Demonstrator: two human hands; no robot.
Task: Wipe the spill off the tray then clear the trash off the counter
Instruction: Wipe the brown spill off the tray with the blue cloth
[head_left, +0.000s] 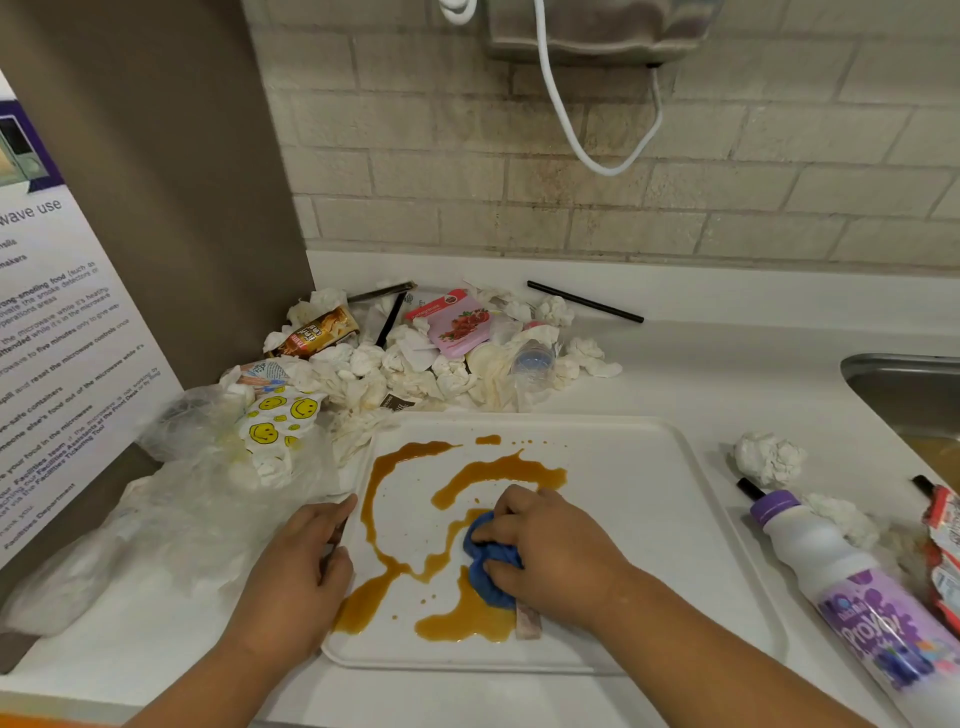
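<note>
Right hand bunching blue cloth on spill, left hand gripping tray

A white rectangular plastic tray lies on the white counter at lower centre of the frame, streaked with a brown liquid spill. The right hand presses a bunched blue cloth into the spill, fingers curled round it. The left hand grips the tray's left rim. A heap of crumpled white tissues and wrappers sits just behind the tray. At lower right lies a white bottle with a purple cap.
</note>
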